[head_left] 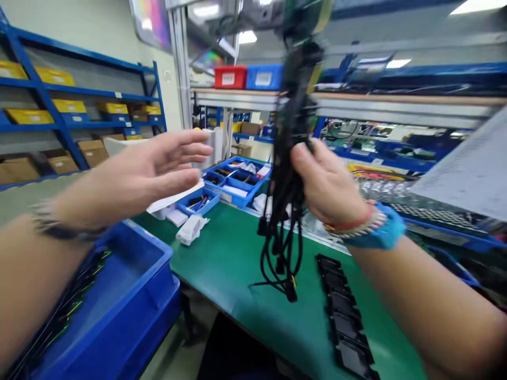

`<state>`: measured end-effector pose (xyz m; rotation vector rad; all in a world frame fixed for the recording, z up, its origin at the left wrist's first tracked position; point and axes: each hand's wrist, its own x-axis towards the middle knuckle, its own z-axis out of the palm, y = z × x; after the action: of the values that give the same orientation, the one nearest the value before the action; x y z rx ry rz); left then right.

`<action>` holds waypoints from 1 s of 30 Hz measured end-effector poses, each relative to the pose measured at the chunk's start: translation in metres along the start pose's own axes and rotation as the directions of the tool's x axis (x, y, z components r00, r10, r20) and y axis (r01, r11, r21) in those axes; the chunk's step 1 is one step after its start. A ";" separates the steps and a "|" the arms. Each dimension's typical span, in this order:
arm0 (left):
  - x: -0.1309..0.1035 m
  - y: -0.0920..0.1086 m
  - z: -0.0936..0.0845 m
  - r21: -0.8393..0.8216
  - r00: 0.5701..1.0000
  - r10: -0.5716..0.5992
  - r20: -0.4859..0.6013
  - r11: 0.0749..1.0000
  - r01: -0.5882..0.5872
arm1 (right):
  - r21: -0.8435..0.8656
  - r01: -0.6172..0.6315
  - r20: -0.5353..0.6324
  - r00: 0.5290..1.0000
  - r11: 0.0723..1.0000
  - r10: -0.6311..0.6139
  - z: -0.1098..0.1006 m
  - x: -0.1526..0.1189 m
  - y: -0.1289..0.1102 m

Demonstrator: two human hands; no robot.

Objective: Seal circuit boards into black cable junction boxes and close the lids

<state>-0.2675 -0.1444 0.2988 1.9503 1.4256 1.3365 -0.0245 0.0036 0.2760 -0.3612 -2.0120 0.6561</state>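
Upright in front of me, my right hand (327, 179) grips a bundle of black cables (287, 182) with small connectors dangling at the lower end. The bundle's upper part is blurred and runs up past the hand. To the left, my left hand (158, 163) is raised in the air, fingers apart, holding nothing. Below the right forearm, a long black segmented plastic strip (344, 316) lies on the green tabletop (225, 253). A blue bin (130, 274) stands under my left arm, with black parts with green edges (79, 295) inside.
Blue divided trays (233, 198) with small parts sit at the table's back, near crumpled white wipes (192, 229). A shelf above carries a red bin (230, 77) and a blue bin (264, 77). Blue racks (99, 92) with boxes stand left; a white sheet (471, 163) hangs right.
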 end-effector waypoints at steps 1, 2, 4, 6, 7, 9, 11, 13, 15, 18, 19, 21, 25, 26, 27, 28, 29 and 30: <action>0.016 0.009 0.019 -0.093 0.997 0.077 -0.007 0.993 -0.077 | -0.064 0.050 0.010 0.999 0.997 -0.050 -0.006 0.005 -0.009; 0.030 0.016 0.037 -0.199 0.992 0.124 -0.023 0.972 -0.126 | -0.136 0.109 0.050 0.993 0.985 -0.103 -0.011 0.010 -0.016; 0.052 0.023 0.064 -0.369 0.979 0.194 -0.057 0.907 -0.201 | -0.285 0.233 0.208 0.962 0.930 -0.177 -0.021 0.020 -0.028; 0.064 0.025 0.082 -0.483 0.974 0.214 -0.078 0.846 -0.224 | -0.425 0.328 0.346 0.920 0.843 -0.184 -0.036 0.025 -0.035; 0.068 0.025 0.089 -0.521 0.974 0.212 -0.075 0.825 -0.220 | -0.494 0.362 0.388 0.905 0.790 -0.173 -0.046 0.025 -0.038; 0.071 0.026 0.102 -0.580 0.977 0.213 -0.023 0.793 -0.187 | -0.610 0.418 0.422 0.890 0.673 -0.171 -0.067 0.022 -0.042; 0.074 0.027 0.115 -0.635 0.966 0.252 0.053 0.755 -0.162 | -0.672 0.458 0.434 0.880 0.582 -0.192 -0.087 0.017 -0.046; 0.078 0.029 0.129 -0.699 0.948 0.311 0.070 0.693 -0.176 | -0.675 0.474 0.438 0.874 0.565 -0.211 -0.105 0.010 -0.049; 0.083 0.033 0.146 -0.760 0.937 0.349 0.013 0.612 -0.218 | -0.619 0.461 0.420 0.878 0.635 -0.228 -0.121 0.003 -0.052; 0.090 0.041 0.174 -0.811 0.930 0.362 -0.054 0.527 -0.252 | -0.432 0.388 0.353 0.903 0.814 -0.243 -0.150 -0.010 -0.053; 0.092 0.044 0.183 -0.820 0.929 0.366 -0.052 0.515 -0.248 | -0.359 0.341 0.306 0.922 0.869 -0.236 -0.162 -0.015 -0.052; 0.095 0.048 0.197 -0.833 0.931 0.364 -0.040 0.503 -0.232 | -0.238 0.217 0.157 0.970 0.947 -0.183 -0.187 -0.030 -0.046; 0.101 0.049 0.216 -0.843 0.921 0.386 -0.048 0.479 -0.245 | -0.124 -0.107 -0.061 0.993 0.986 0.101 -0.230 -0.070 -0.018; 0.103 0.049 0.218 -0.845 0.911 0.409 -0.054 0.468 -0.260 | -0.128 -0.170 -0.039 0.985 0.977 0.166 -0.236 -0.079 -0.009; 0.104 0.049 0.221 -0.847 0.899 0.434 -0.055 0.456 -0.272 | -0.148 -0.206 0.002 0.978 0.967 0.209 -0.240 -0.088 0.000; 0.106 0.049 0.223 -0.850 0.886 0.462 -0.048 0.447 -0.278 | -0.189 -0.218 0.047 0.972 0.957 0.231 -0.243 -0.096 0.007; 0.108 0.050 0.226 -0.852 0.875 0.483 -0.032 0.444 -0.277 | -0.254 -0.206 0.075 0.970 0.945 0.231 -0.244 -0.103 0.012; 0.109 0.051 0.228 -0.852 0.868 0.496 -0.017 0.447 -0.273 | -0.341 -0.173 0.073 0.975 0.924 0.209 -0.244 -0.109 0.015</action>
<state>-0.0431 -0.0187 0.2791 1.6557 0.0533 1.4956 0.2408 0.0349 0.2883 -0.7462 -2.2134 0.4577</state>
